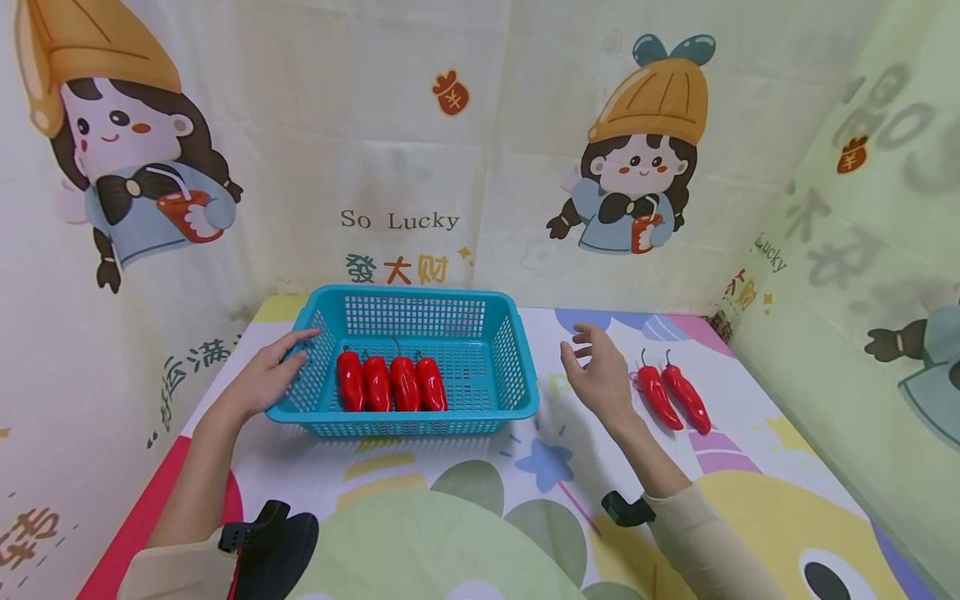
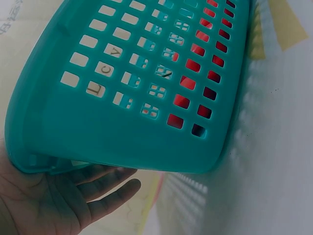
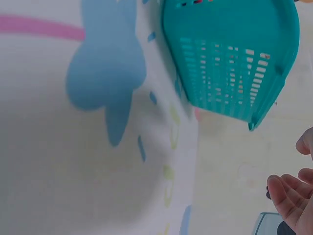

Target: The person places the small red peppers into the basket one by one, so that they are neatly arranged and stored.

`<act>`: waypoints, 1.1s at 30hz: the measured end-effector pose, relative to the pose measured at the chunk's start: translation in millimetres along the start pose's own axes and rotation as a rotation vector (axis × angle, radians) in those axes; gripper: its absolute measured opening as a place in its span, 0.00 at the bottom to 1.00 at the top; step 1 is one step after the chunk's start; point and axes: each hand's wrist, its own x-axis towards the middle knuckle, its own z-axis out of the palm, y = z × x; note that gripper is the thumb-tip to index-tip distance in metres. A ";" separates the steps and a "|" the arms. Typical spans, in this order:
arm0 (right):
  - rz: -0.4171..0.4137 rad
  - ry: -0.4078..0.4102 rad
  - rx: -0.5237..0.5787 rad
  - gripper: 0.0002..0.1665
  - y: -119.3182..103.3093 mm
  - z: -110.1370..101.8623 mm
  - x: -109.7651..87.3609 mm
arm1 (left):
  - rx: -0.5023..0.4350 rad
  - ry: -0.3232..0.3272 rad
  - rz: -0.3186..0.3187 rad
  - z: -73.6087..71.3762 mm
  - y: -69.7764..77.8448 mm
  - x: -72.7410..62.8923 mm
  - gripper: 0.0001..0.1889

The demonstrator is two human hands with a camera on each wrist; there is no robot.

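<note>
A turquoise plastic basket (image 1: 405,423) with latticed walls stands on the table, holding several glossy red chili peppers (image 1: 406,385) side by side along its near side. My left hand (image 1: 258,379) holds the basket's left rim, with the thumb and one finger over the edge; in the left wrist view, other fingers (image 2: 115,200) show outside the wall. To the right of the basket, my right hand (image 1: 598,375) hovers with loosely bent fingers and nothing in them. Two more red chili peppers (image 1: 660,402) lie on the table just right of that hand.
The table (image 1: 300,467) wears a white cloth with colorful cartoon prints. Printed fabric walls (image 1: 480,167) rise behind it and on both sides. A dark strap (image 1: 628,508) sits at my right wrist and another dark device (image 1: 273,542) at my left.
</note>
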 end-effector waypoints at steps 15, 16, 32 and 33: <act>0.049 0.019 -0.059 0.24 32.7 -13.7 -5.6 | 0.008 0.000 -0.005 -1.6 0.3 0.2 0.30; 0.052 0.022 -0.058 0.24 34.4 -15.2 -5.7 | 0.010 0.000 -0.005 -1.5 0.5 0.3 0.30; 0.158 0.025 -0.105 0.26 64.9 -38.1 -7.7 | 0.013 0.000 0.000 -1.4 0.7 0.2 0.29; 0.168 0.025 -0.111 0.26 67.0 -39.6 -8.2 | 0.011 0.000 0.000 -1.3 1.0 0.6 0.29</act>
